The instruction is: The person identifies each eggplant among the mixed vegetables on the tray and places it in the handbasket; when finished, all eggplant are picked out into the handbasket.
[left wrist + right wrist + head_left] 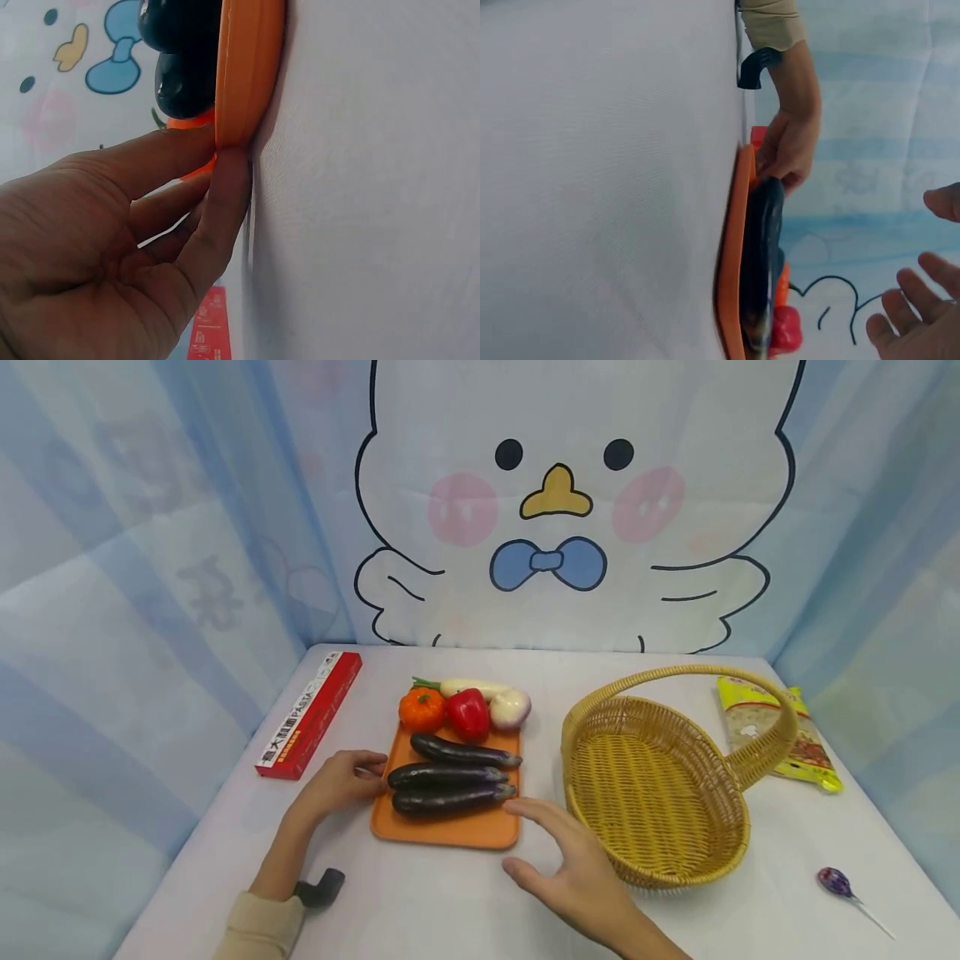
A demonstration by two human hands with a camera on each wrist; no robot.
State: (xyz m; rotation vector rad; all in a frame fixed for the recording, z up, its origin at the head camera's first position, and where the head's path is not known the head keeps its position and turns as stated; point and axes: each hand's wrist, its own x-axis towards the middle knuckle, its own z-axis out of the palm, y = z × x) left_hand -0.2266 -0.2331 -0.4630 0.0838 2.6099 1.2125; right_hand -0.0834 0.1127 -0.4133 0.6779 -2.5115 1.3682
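Observation:
An orange tray [450, 833] lies on the white table, bearing three dark eggplants [448, 800]. At its far end are a small orange pumpkin [422, 709], a red bell pepper [468, 715], a white-and-purple round vegetable [511, 709] and a long white radish [474, 687]. My left hand [347, 783] pinches the tray's left edge; in the left wrist view, the edge [251, 71] is between the digits. Beside the tray's right edge, my right hand [577, 877] is held with fingers spread and nothing in them; the right wrist view shows its fingers [915, 300] apart from the tray.
A wicker basket [652, 785] with a tall handle stands right of the tray. Behind it lies a yellow food packet [780, 727]. A red pasta box [311, 714] is at the left, a lollipop [835, 882] at the near right. Printed curtains [555, 610] enclose the table.

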